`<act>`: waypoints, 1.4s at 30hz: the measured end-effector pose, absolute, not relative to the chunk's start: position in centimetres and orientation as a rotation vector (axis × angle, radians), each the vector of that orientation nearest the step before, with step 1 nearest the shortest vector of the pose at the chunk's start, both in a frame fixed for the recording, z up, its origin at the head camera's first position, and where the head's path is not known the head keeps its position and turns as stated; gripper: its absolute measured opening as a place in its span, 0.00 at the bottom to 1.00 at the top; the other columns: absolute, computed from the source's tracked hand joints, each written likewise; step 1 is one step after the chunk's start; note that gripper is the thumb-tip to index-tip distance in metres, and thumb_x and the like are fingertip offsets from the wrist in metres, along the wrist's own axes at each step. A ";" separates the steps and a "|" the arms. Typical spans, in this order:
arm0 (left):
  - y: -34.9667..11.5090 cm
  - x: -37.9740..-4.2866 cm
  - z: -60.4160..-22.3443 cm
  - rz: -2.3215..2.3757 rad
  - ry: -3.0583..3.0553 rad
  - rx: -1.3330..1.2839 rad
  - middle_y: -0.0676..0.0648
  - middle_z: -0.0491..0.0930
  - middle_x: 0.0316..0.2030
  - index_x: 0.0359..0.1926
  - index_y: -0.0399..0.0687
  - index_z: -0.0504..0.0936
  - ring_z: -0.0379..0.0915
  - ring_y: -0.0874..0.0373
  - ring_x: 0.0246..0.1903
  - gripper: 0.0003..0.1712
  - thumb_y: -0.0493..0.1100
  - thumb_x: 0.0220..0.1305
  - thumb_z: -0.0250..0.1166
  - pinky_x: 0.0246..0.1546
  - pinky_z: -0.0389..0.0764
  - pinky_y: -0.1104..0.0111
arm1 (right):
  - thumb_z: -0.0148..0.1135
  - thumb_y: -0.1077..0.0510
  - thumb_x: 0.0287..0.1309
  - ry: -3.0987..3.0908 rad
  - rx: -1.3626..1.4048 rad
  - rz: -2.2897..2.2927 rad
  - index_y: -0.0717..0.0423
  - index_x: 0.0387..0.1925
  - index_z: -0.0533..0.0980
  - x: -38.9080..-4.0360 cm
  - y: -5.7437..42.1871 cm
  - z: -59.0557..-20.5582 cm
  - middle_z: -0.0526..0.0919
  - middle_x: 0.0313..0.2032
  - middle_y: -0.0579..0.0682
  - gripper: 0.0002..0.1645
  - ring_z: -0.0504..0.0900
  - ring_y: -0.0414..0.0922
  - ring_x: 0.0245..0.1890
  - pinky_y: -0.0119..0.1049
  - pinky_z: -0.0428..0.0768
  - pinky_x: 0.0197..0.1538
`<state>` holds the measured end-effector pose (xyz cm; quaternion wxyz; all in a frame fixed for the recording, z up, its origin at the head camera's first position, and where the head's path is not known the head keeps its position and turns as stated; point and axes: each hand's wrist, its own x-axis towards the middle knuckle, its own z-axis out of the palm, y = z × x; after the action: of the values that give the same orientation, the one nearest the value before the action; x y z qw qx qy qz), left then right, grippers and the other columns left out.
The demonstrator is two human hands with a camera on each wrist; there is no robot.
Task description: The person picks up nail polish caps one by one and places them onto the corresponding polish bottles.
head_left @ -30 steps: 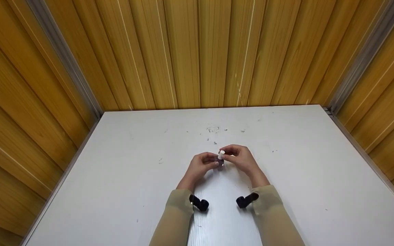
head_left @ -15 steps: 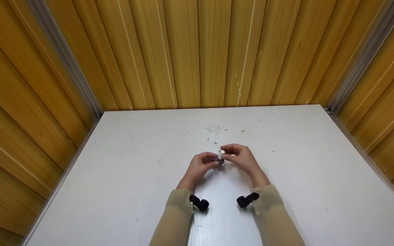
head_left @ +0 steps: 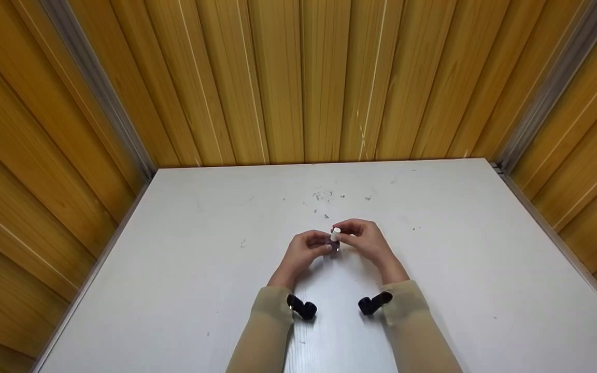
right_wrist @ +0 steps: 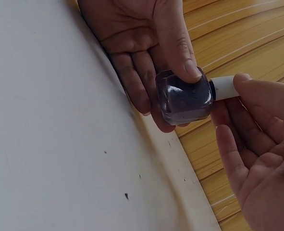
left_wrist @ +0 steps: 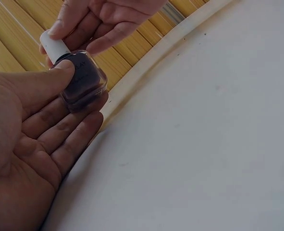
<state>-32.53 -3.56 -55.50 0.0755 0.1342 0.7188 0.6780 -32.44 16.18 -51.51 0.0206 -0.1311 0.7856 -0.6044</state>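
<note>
A small nail polish bottle of clear glass with dark purple polish is held between both hands. My left hand grips its glass body, thumb across the front and fingers behind and beneath. With thumb and fingertips my right hand pinches the white cap. In the right wrist view a narrow dark band shows between cap and glass, and the cap is in line with the neck. Pale lettering on the glass appears in the left wrist view, partly covered by the left thumb.
Beneath the hands lies a white table with dark specks and scuffs toward its back. Wood-patterned panels wall the back and both sides. A small black camera sits on each sleeve cuff.
Almost nothing differs. The white cap and the right fingertips shift very slightly, while the left hand stays in place on the bottle.
</note>
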 end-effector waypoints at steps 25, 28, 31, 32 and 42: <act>-3.6 -32.5 -55.3 2.039 2.161 0.442 0.32 0.87 0.48 0.52 0.27 0.82 0.88 0.50 0.49 0.16 0.29 0.64 0.69 0.52 0.86 0.68 | 0.70 0.64 0.62 2.387 -0.473 -1.888 0.66 0.53 0.83 -32.8 16.6 -51.9 0.87 0.52 0.64 0.18 0.86 0.46 0.52 0.23 0.80 0.51; -3.6 -32.5 -55.3 2.033 2.166 0.429 0.32 0.87 0.48 0.52 0.28 0.82 0.88 0.49 0.49 0.16 0.29 0.64 0.69 0.52 0.85 0.69 | 0.71 0.64 0.61 2.397 -0.452 -1.890 0.66 0.51 0.83 -32.8 16.5 -51.8 0.88 0.50 0.64 0.17 0.86 0.40 0.48 0.24 0.79 0.50; -3.6 -32.5 -55.3 2.036 2.164 0.429 0.32 0.87 0.48 0.52 0.28 0.82 0.88 0.48 0.49 0.16 0.28 0.63 0.69 0.52 0.86 0.68 | 0.71 0.64 0.61 2.421 -0.432 -1.880 0.66 0.51 0.83 -32.7 16.4 -51.8 0.88 0.49 0.62 0.17 0.85 0.38 0.45 0.24 0.79 0.48; -3.6 -32.5 -55.3 2.035 2.165 0.427 0.32 0.87 0.48 0.52 0.28 0.82 0.88 0.48 0.49 0.16 0.29 0.63 0.69 0.52 0.86 0.67 | 0.71 0.64 0.61 2.430 -0.429 -1.873 0.67 0.51 0.83 -32.8 16.4 -51.7 0.89 0.48 0.62 0.17 0.85 0.38 0.44 0.24 0.79 0.48; -3.6 -32.4 -55.3 2.004 2.184 0.403 0.36 0.88 0.49 0.52 0.33 0.83 0.87 0.51 0.50 0.16 0.31 0.64 0.70 0.53 0.85 0.67 | 0.73 0.64 0.59 2.464 -0.367 -1.866 0.68 0.47 0.83 -32.7 16.1 -51.7 0.89 0.42 0.58 0.16 0.83 0.38 0.39 0.25 0.79 0.43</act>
<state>-32.44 -3.60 -55.28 0.0750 0.1343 0.7281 0.6680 -32.74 16.14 -51.65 0.0144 -0.1180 0.7915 -0.5995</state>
